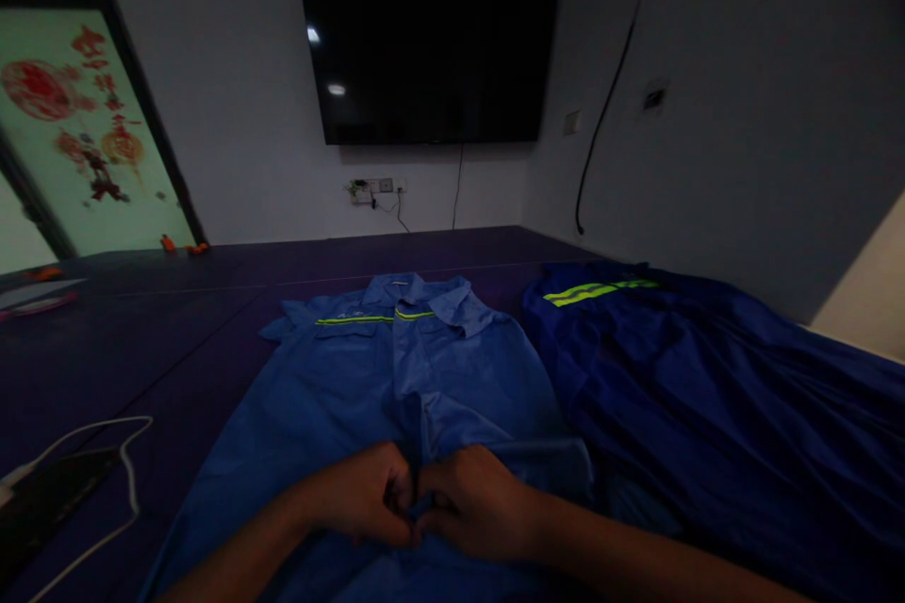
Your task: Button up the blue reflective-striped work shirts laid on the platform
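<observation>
Together, left hand [374, 495], right hand [485, 504], both curled tight, pinching the lighter blue shirt [311, 405].

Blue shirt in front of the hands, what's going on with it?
A person is handling the lighter blue shirt, which lies spread front up on a purple surface, collar at the far end. The left hand and right hand meet at its lower front, fingers curled in a pinching grip; exactly which bit of cloth is too dark to tell. A darker blue garment lies to the right, untouched.
</observation>
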Available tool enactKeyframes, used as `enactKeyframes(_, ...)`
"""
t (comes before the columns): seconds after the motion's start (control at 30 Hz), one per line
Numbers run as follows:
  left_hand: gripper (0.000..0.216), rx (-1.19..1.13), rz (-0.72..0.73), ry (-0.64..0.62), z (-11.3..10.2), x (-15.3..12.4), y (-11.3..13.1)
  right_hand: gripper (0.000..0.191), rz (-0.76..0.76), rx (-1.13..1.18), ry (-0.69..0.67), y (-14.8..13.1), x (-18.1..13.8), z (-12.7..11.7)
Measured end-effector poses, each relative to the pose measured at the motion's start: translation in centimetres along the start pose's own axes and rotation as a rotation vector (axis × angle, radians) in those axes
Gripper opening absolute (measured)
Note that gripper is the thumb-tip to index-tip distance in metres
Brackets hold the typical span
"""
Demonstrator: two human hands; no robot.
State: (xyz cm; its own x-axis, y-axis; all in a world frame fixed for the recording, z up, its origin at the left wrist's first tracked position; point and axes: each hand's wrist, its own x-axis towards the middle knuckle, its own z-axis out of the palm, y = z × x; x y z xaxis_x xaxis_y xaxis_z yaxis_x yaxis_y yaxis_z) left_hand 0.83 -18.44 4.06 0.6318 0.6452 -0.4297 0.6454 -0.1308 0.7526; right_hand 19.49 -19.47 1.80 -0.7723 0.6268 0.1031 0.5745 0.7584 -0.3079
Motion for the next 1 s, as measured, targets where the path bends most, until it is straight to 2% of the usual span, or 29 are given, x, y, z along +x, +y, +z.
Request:
enactKeyframes(0.2, 0.022, -0.006, 0.0, -0.024, 0.0, -0.1, 0.28, 0.018, 0.0, 0.012, 0.001, -0.08, -0.05, -0.08)
enactKeyframes(0.43, 0.039, -0.023, 0.024, -0.028, -0.06, 0.0, -0.04, 0.019, 0.007, 0.0, -0.009, -0.31, -0.08, -0.2)
enactKeyframes(0.7, 0.047, 0.017, 0.029, 0.011, 0.07, -0.1, 0.13, 0.019, -0.016, 0.003, 0.025, -0.42, -0.24, -0.21)
enactKeyframes(0.87, 0.048, 0.025, 0.051, -0.053, -0.11, -0.19, 0.04, 0.013, -0.02, 0.001, 0.067, -0.7, -0.34, -0.22)
enactKeyframes(1.0, 0.043, 0.016, 0.031, -0.049, -0.26, -0.26, 0.03, 0.017, -0.037, 0.025, 0.075, -0.62, -0.33, -0.07)
